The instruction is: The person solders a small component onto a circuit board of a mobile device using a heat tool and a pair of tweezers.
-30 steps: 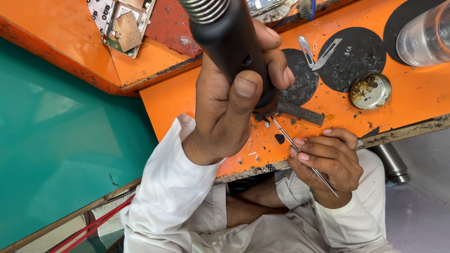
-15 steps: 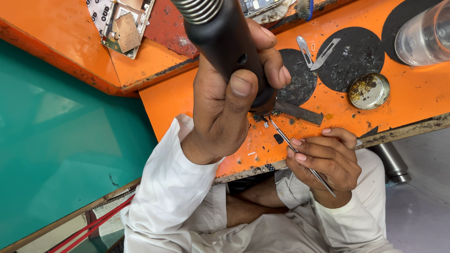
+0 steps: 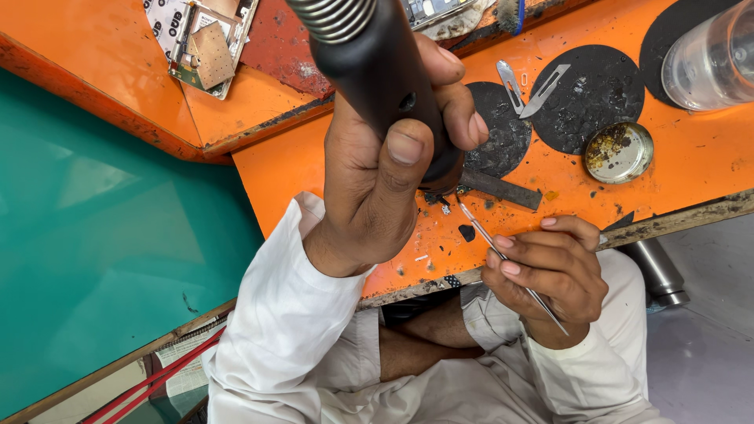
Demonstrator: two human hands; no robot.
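Head view: left hand point(image 3: 385, 180) grips black tool handle point(image 3: 385, 71); right hand point(image 3: 550, 271) pinches tweezers point(image 3: 503, 251) beside it.

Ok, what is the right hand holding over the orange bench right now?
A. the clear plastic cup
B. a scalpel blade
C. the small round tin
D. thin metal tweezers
D: the right hand pinches thin metal tweezers, their tip pointing toward the small part below the black tool gripped in the left hand; the blades, tin and cup lie apart on the bench.
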